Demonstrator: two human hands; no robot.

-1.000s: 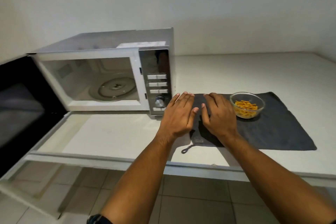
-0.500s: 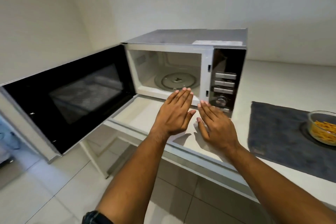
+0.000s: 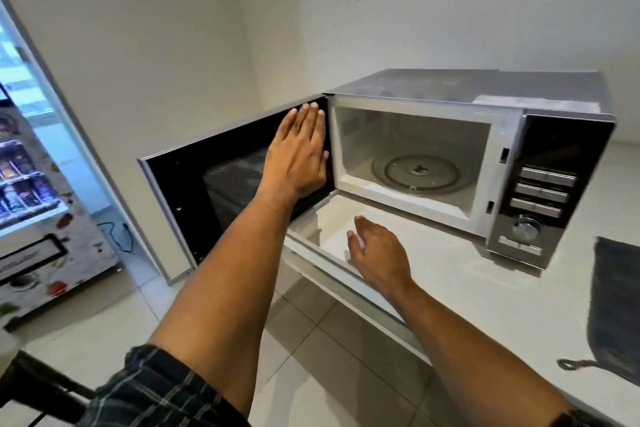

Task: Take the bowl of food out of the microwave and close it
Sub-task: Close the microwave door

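Note:
The silver microwave point(image 3: 491, 90) stands on the white counter with its black door point(image 3: 214, 191) swung wide open to the left. Inside, only the glass turntable point(image 3: 420, 172) shows in the cavity. My left hand point(image 3: 298, 156) is raised flat, fingers together, in front of the door's inner face close to the hinge; contact cannot be told. Lower down, my right hand point(image 3: 379, 253) hovers open over the counter in front of the cavity, holding nothing. The bowl of food is out of view.
A dark grey cloth mat point(image 3: 616, 309) lies at the right edge on the white counter point(image 3: 485, 288). A lit vending machine point(image 3: 27, 191) stands at the far left on the tiled floor. The open door juts past the counter's left end.
The view has swung left, so the bowl and most of the mat have left the frame. My left hand rose from the counter to the open door. My right hand dropped back slightly.

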